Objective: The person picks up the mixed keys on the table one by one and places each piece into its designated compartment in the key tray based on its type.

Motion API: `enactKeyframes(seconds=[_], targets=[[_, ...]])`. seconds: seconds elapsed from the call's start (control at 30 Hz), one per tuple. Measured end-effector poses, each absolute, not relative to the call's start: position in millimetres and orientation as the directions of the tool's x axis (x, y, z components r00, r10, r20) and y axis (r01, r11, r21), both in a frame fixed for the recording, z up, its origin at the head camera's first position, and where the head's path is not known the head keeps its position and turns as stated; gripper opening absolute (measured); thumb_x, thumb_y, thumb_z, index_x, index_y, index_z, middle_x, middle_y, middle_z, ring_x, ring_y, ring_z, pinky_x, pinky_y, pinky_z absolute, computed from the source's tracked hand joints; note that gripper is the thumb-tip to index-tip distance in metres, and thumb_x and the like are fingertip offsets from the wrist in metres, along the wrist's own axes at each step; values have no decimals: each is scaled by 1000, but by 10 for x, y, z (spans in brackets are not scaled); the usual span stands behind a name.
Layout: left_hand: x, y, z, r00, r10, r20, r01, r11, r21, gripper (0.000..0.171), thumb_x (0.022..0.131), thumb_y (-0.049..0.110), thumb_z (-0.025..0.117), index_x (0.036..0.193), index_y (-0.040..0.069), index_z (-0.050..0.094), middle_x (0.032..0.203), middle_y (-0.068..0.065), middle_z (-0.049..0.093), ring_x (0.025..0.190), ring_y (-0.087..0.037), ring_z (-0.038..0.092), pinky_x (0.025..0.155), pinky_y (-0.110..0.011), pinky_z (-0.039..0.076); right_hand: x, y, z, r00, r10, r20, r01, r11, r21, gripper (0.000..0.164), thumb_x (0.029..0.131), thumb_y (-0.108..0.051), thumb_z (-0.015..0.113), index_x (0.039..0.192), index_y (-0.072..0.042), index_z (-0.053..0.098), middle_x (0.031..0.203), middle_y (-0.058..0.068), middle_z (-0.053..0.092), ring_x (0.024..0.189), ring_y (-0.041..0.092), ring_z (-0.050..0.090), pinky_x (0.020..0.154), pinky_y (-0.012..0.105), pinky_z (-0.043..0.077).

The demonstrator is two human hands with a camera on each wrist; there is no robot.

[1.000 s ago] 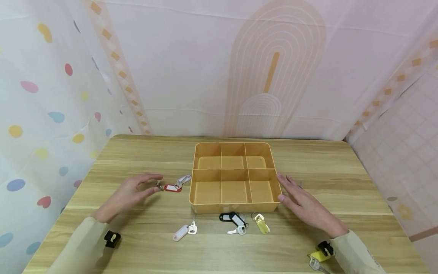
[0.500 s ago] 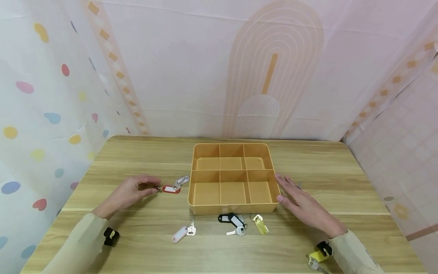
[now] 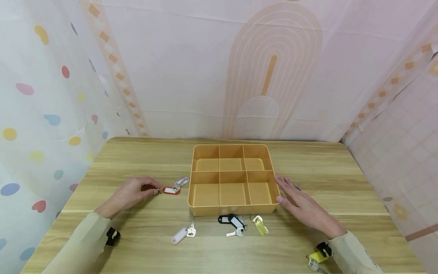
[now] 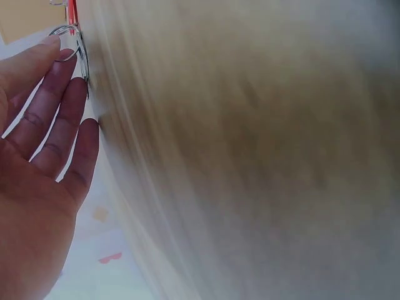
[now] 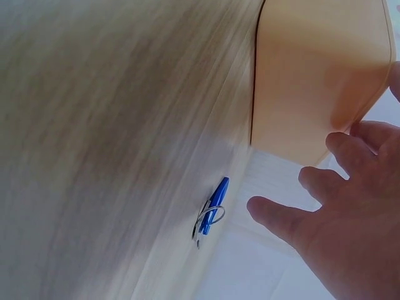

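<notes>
My left hand (image 3: 131, 195) is at the left of the table, thumb and fingertips pinching the metal ring (image 4: 65, 44) of a red key tag (image 3: 171, 191). That tag lies flat, and a pale lilac key tag (image 3: 183, 181) with a key overlaps its right end. An orange six-compartment box (image 3: 234, 210) stands mid-table, its compartments showing bare floors. Along the box's right wall rests my right hand (image 3: 302, 207), its fingers extended at the rim. A blue key tag (image 5: 215, 203) with a ring lies beyond that hand, mostly hidden in the head view.
In front of the box lie a pink key tag (image 3: 179, 236) with a key, two black key tags (image 3: 236, 222) and a yellow-green key tag (image 3: 261, 226). A bright yellow key tag (image 3: 318, 257) with a key lies beside the right wrist. Patterned curtains surround the table (image 3: 143, 251).
My left thumb and fingers have closed together on the red key tag's ring. The right hand stays at the box. The whole head view has shifted slightly.
</notes>
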State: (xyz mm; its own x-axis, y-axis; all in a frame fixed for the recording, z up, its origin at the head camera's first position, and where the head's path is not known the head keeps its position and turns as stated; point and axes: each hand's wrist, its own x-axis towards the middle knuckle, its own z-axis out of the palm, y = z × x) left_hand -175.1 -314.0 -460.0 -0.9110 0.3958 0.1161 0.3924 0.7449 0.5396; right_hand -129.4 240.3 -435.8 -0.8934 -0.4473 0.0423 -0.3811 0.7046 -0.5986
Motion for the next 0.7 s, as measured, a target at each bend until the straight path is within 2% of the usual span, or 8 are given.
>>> enactKeyframes(seconds=[0.17,0.33,0.43,0.7], targets=[[-1756,-3167,-4598,-913,386,132,396,763,511,15,91,4,77,99,16,80,102,1,76,94,-12,68,80,-34,58,-1307,2385,-4351,-891,-451,48,-389,706,-592,65,111,-38,47,167,-19,20,171,7,19,155,43,18,117,71,22],[-1728,-3172,-4539,-919,368,141,384,752,536,15,92,3,76,98,16,80,104,-2,77,95,-18,71,80,-32,60,-1326,2365,-4338,-883,-464,68,-413,702,-580,65,111,-37,47,167,-20,19,172,2,19,155,42,19,119,68,22],[-1695,-3159,-4488,-925,351,148,371,745,554,13,93,4,76,97,16,79,104,-2,77,94,-21,72,80,-33,61,-1337,2356,-4339,-877,-474,82,-430,696,-575,64,111,-36,48,167,-19,21,171,3,20,155,42,19,120,67,22],[-1600,-3079,-4365,-927,310,213,375,728,574,12,92,7,77,99,17,79,102,1,78,97,-24,72,87,-52,58,-1343,2359,-4344,-872,-483,86,-440,693,-571,64,111,-35,48,167,-17,22,171,8,22,155,42,19,120,67,22]])
